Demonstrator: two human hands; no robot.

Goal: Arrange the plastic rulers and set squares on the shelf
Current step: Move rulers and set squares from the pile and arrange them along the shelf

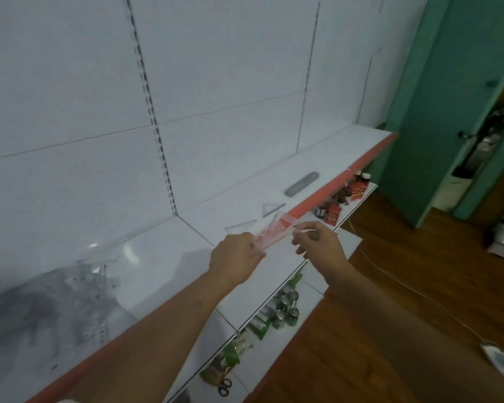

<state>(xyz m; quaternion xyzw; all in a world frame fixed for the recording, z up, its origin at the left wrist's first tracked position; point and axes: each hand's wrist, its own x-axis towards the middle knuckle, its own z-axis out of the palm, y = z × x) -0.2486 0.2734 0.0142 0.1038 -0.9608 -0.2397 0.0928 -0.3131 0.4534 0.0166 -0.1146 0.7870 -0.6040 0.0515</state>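
We pinch 1 clear plastic ruler (271, 229) between our left hand (235, 261) and right hand (317, 241), fingers curled on its ends, just above the white shelf's red front edge (317, 199); 2 clear set squares (269, 209) lie beyond it.

- The white shelf (245, 181) has a red front edge and runs from near left to far right.
- A grey flat bar (301, 183) lies far to the right on it.
- A clear set square (272, 209) lies near the front edge.
- Another clear piece (240, 226) lies just left of it.
- A clear plastic bag (70, 286) with blurred contents lies at the near left.
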